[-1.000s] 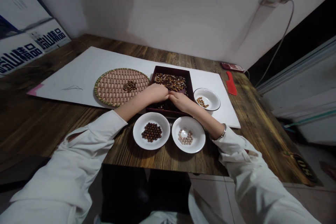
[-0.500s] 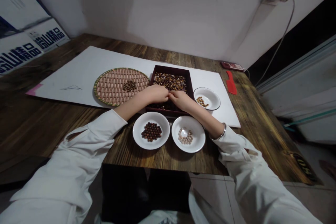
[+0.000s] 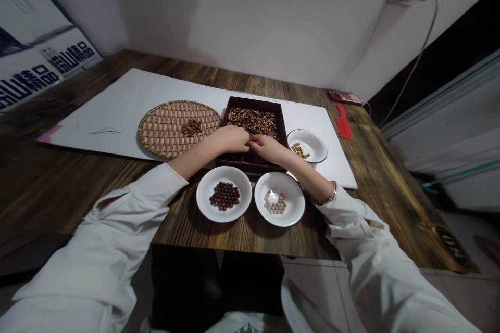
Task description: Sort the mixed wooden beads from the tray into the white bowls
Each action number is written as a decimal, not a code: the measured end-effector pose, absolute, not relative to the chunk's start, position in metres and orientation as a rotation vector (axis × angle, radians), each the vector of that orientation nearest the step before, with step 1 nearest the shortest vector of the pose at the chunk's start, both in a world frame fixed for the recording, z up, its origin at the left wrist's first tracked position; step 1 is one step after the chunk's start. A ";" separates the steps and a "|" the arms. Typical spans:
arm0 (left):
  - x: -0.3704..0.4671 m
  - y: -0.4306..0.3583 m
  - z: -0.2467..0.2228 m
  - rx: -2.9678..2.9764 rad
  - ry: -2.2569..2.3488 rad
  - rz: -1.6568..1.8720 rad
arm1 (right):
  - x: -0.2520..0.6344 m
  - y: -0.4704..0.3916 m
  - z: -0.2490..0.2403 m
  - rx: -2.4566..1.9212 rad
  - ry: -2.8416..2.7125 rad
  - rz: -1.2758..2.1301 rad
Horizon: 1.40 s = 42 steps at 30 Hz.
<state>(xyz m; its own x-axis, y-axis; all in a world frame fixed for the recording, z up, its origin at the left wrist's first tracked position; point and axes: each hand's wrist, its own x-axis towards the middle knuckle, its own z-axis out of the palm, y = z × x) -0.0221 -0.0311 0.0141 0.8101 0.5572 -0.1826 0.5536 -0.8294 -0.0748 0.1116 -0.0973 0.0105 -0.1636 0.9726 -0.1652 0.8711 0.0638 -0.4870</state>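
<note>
A dark red box [image 3: 283, 130] holds many mixed beads [image 3: 253, 120] in brown, yellow and pale shades, mostly heaped at its far side. Over the near part of the box, my left hand [image 3: 235, 139] is bent down with its fingers curled. My right hand [image 3: 265, 146] meets it from the other side, fingers also closed, the fingertips of both close together. Whatever the fingers pinch is too small and hidden to make out. In front stand a white bowl [image 3: 203, 203] of dark red-brown beads [image 3: 224, 195] and a second white bowl [image 3: 299, 210] with pale beads [image 3: 275, 202].
Left of the box lies a round woven tray [image 3: 162, 130] with a few brown beads [image 3: 191, 127]. A third bowl [image 3: 314, 141] with yellow beads [image 3: 299, 151] is on the right. Beyond it are a red comb-like tool [image 3: 343, 123] and a plugged-in device [image 3: 344, 97]. A white board [image 3: 117, 109] lies beneath.
Both hands stay over the box with almost no movement. The whole view has shifted very slightly; the beads in the bowls look the same.
</note>
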 end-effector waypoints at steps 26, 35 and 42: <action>-0.025 -0.032 0.016 -2.946 -1.005 0.326 | 0.116 -0.100 0.011 -1.617 -1.473 1.584; -0.024 -0.028 0.014 -2.919 -0.891 0.399 | 0.115 -0.101 0.014 -1.603 -1.427 1.640; -0.025 -0.026 0.012 -2.937 -0.927 0.363 | 0.123 -0.099 0.008 -1.434 -1.289 1.821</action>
